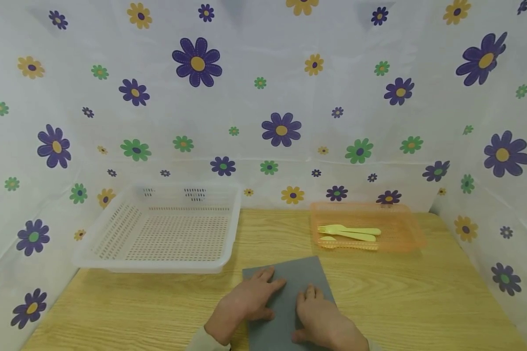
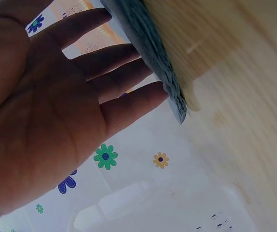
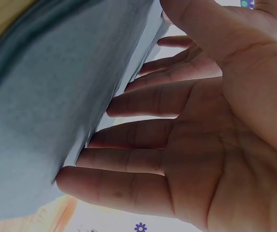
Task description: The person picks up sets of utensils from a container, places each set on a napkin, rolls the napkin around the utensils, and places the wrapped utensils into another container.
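At the far left of the work surface sits a white basket [image 1: 149,265], a perforated plastic one with its front rim toward the person. Just past its front right corner, nearer the person, the left hand [image 1: 251,295] rests on a gray cloth [image 1: 290,278], fingers extended and spread, pressing from above without gripping. The cloth lies on the wooden table [image 1: 399,292] to the right of the basket and nearer the person, well apart from its rim; layers at its edge in the left wrist view suggest that it is folded. Its long axis seems to run from the person toward the back, though its near end is cut off. The relation that matters, I judge, is that the cloth lies directly under both palms, the left hand on the basket side and reaching closer to the far edge. The right hand [image 1: 318,312], farther from the basket, presses the opposite side with straight fingers, likewise gripping nothing. Farthest right of the basket, toward the back, an orange tray [image 1: 404,234] holds yellow cutlery [image 1: 362,231].
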